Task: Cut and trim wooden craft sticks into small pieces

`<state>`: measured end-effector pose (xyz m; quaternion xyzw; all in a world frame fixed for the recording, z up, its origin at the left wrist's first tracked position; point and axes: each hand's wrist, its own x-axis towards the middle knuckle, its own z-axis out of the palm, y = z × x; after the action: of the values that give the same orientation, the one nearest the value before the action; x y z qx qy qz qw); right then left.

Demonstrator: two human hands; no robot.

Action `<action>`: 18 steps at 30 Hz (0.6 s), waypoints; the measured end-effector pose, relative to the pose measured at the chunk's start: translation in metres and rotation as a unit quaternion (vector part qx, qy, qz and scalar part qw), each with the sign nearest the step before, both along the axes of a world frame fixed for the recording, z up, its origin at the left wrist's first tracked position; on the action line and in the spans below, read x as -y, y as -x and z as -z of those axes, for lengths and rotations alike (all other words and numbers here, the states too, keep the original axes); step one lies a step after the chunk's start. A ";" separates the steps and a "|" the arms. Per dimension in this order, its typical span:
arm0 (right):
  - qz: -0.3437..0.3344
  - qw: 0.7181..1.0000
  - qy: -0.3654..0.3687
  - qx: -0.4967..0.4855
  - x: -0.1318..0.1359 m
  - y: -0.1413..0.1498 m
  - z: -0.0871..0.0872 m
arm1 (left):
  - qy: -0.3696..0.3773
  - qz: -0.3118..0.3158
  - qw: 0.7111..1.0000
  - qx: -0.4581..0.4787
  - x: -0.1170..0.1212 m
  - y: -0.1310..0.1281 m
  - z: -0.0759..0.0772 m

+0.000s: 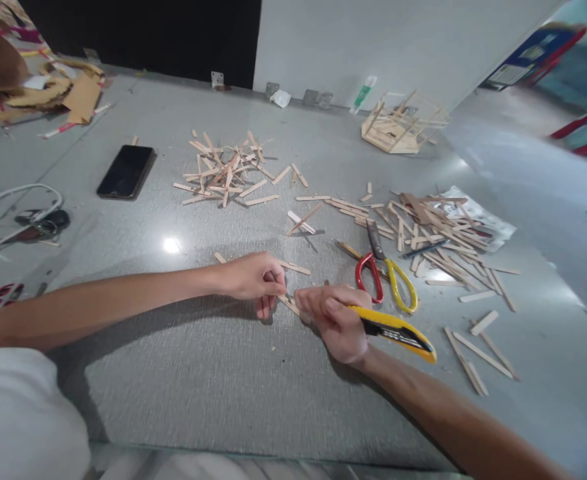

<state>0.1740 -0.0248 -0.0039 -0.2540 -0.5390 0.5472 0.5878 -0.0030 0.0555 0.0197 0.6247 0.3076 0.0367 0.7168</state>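
My left hand (254, 277) pinches the end of a wooden craft stick (293, 307) just above the grey table. In my right hand (340, 321) is a yellow and black utility knife (398, 331), its handle pointing back to the right. The fingers of that hand reach the stick's other end, and they hide the blade. Another craft stick (296, 268) lies partly behind my left hand. Beyond my right hand rest scissors (394, 283) with one red and one yellow handle, lying over a pencil (348, 250).
Loose craft sticks form one pile (228, 170) at the back middle and another (448, 233) on the right. A small stick frame (398, 130) stands at the back right. A phone (126, 172) and a white cable (18, 193) lie on the left, cardboard scraps (82, 97) farther back.
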 end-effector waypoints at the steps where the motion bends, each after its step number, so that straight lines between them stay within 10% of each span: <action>1: 0.001 1.000 -0.001 0.000 0.000 0.000 0.000 | -0.001 0.003 1.000 0.000 0.000 0.000 0.000; 18: 0.023 0.999 -0.030 -0.027 -0.006 0.007 -0.005 | -0.002 0.016 1.000 -0.009 -0.002 0.000 0.000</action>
<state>0.1674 -0.0190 0.0015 -0.2334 -0.5333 0.5237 0.6220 -0.0026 0.0571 0.0193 0.6313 0.3037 0.0207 0.7133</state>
